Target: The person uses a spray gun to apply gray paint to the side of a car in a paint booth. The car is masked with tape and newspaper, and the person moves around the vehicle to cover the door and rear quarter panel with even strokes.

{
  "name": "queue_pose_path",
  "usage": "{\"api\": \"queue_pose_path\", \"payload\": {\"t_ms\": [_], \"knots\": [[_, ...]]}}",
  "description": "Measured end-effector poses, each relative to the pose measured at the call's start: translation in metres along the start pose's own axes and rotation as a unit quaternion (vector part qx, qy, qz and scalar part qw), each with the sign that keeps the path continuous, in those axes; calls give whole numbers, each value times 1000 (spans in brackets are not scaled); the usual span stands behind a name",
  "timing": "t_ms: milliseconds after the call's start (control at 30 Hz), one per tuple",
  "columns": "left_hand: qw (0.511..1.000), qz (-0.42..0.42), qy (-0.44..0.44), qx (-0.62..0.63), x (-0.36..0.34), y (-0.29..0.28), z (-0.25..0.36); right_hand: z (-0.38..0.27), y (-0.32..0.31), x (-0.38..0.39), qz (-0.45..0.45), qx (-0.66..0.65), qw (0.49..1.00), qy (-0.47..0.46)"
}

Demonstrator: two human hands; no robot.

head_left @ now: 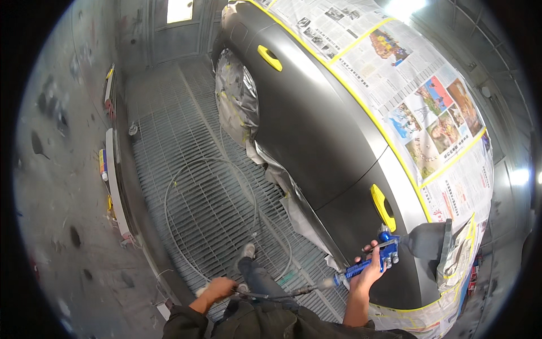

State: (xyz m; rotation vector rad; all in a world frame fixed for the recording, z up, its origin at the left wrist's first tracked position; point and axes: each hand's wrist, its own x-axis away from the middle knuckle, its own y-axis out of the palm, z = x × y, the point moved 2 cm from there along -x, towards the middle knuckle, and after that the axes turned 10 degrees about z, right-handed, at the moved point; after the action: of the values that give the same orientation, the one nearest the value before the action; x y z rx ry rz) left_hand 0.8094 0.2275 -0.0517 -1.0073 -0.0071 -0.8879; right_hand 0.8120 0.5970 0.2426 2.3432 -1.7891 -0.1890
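My right hand point(370, 266) is closed round the handle of a blue spray gun point(388, 248), close to the dark grey front door of a car point(361, 226). From the bottom of the handle an air hose point(282, 295) runs left across my body. My left hand point(217, 289) grips that hose at the lower middle. Just beyond the gun is a door handle point(384, 207) covered in yellow, and a dark side mirror point(426, 242) juts out to its right. The rear door point(305, 113) has a second yellow-covered handle point(270, 58).
Newspaper point(372, 68) edged with yellow tape covers the car's windows and roof. Crumpled sheeting point(234, 96) masks the rear wheel. The hose loop point(167, 206) lies on the slatted grating floor point(164, 130). A stained grey wall point(62, 169) with a low ledge point(116, 186) runs along the left.
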Motion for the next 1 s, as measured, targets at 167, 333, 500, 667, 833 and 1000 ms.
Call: {"api": "queue_pose_path", "payload": {"t_ms": [167,333,500,667,833,1000], "knots": [[992,17,-100,-80,0,8,-119,10,72,-37,-24,-15,1000,-8],[983,18,-154,-98,-11,-63,-176,32,156,-51,-12,-59,998,0],[978,44,-143,-147,-44,-168,-198,53,224,-65,-39,-58,998,2],[977,57,-131,-159,-69,-244,-237,69,274,-55,0,-24,1000,3],[982,36,-106,-151,-102,-311,-304,94,313,-25,57,5,998,-21],[985,58,-38,-157,-138,-393,-394,123,362,30,129,0,991,-21]]}}
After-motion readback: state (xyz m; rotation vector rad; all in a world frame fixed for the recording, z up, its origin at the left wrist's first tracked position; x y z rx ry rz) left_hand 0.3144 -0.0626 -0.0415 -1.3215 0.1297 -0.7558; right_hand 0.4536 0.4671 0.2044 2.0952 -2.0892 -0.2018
